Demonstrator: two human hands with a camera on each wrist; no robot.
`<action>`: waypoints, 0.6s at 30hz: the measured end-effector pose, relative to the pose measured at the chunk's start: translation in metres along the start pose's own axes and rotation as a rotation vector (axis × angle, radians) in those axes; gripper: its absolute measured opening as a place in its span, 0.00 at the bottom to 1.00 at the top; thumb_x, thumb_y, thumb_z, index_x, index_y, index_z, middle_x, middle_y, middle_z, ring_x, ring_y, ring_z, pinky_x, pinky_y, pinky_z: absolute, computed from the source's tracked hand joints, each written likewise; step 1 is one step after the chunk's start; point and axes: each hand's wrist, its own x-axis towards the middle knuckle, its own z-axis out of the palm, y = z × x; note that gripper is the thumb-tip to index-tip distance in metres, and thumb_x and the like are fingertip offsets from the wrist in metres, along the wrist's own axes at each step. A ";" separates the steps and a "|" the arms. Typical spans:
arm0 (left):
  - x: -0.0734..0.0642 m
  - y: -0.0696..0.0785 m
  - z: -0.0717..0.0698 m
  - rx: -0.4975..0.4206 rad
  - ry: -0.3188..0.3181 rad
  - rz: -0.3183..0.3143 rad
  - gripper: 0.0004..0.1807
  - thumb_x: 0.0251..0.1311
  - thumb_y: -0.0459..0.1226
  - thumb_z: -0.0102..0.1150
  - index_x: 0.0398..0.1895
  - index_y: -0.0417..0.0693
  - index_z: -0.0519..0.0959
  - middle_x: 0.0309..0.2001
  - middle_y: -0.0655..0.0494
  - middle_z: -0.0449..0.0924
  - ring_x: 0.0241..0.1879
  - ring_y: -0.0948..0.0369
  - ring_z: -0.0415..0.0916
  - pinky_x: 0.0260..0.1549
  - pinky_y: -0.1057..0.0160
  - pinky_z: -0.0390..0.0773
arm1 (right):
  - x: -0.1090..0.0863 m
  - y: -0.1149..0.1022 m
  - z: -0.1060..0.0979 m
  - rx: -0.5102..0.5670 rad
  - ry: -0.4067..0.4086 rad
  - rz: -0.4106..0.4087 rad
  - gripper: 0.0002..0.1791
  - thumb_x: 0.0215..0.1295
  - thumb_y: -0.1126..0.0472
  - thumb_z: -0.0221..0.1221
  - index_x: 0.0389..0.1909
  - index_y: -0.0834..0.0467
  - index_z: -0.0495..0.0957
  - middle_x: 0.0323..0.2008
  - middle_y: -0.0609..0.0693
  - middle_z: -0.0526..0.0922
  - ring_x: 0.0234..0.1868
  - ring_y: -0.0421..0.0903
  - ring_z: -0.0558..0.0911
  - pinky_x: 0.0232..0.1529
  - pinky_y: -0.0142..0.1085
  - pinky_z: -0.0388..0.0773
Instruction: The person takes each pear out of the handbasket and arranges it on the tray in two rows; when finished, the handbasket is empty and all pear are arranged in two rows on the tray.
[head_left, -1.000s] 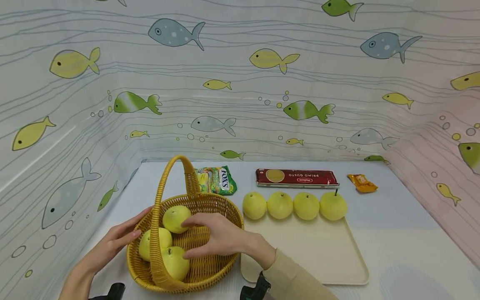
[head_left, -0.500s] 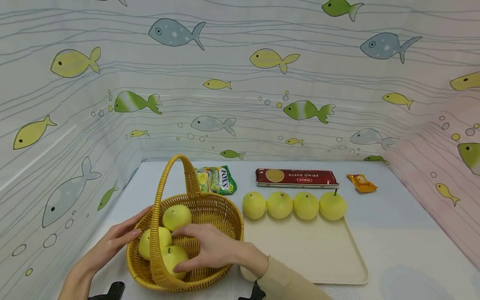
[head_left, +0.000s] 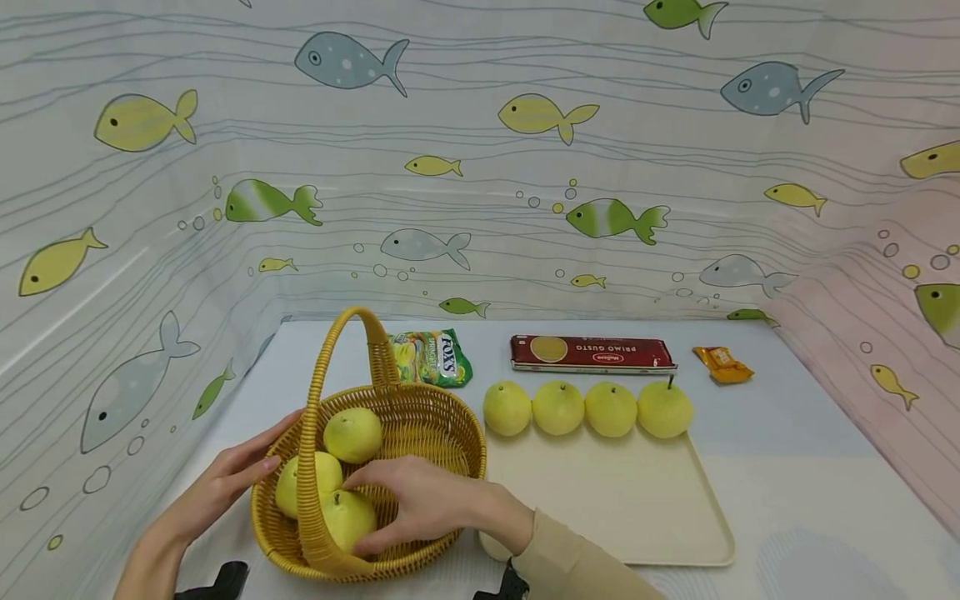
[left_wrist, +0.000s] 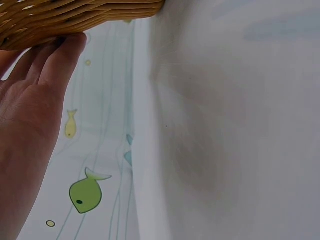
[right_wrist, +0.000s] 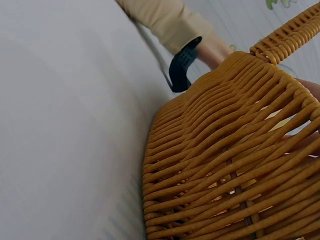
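A yellow wicker basket with a tall arched handle stands at the left, three round yellow pears inside it. My right hand reaches in over its right side and grips the front pear, thumb on the near side and fingers on the far side. Left of it lies a second pear, partly behind the handle; a third pear sits farther back. My left hand rests against the basket's left outer wall, thumb at the rim. In the left wrist view, the left hand's straight fingers touch the weave.
Several pears form a row along the far edge of a cream tray, right of the basket. Behind are a green FOX'S candy bag, a long red biscuit pack and a small orange packet. Fish-patterned sheeting encloses the table.
My right hand has moved down and slightly left inside the basket, and its fingers have come round the front pear. The left hand stays at the basket's side.
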 end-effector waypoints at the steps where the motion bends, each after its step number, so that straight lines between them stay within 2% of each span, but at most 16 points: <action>1: 0.000 0.000 0.000 -0.003 -0.004 0.003 0.30 0.77 0.28 0.34 0.81 0.44 0.48 0.77 0.74 0.53 0.71 0.84 0.50 0.60 0.83 0.59 | 0.000 0.000 0.000 -0.005 -0.003 0.000 0.31 0.65 0.47 0.66 0.66 0.55 0.72 0.63 0.42 0.78 0.63 0.31 0.73 0.62 0.19 0.64; 8: -0.001 -0.001 0.001 0.019 0.023 -0.027 0.31 0.77 0.30 0.37 0.80 0.47 0.50 0.76 0.75 0.54 0.71 0.84 0.50 0.61 0.81 0.59 | 0.000 0.001 0.001 -0.037 -0.010 -0.006 0.30 0.65 0.47 0.65 0.65 0.54 0.73 0.61 0.43 0.77 0.62 0.30 0.72 0.61 0.19 0.64; 12: -0.001 -0.001 0.001 0.021 0.017 -0.012 0.31 0.77 0.29 0.36 0.80 0.45 0.49 0.77 0.74 0.54 0.71 0.83 0.50 0.61 0.81 0.60 | 0.000 0.001 0.000 -0.054 -0.033 0.014 0.31 0.65 0.45 0.65 0.66 0.52 0.74 0.61 0.42 0.76 0.61 0.30 0.72 0.60 0.19 0.64; 18: -0.001 0.000 0.001 0.003 0.020 -0.030 0.30 0.77 0.30 0.36 0.80 0.46 0.50 0.76 0.75 0.54 0.71 0.84 0.51 0.60 0.82 0.59 | 0.001 0.000 0.000 -0.052 -0.055 0.024 0.31 0.65 0.45 0.65 0.66 0.53 0.73 0.62 0.41 0.76 0.61 0.29 0.72 0.60 0.18 0.65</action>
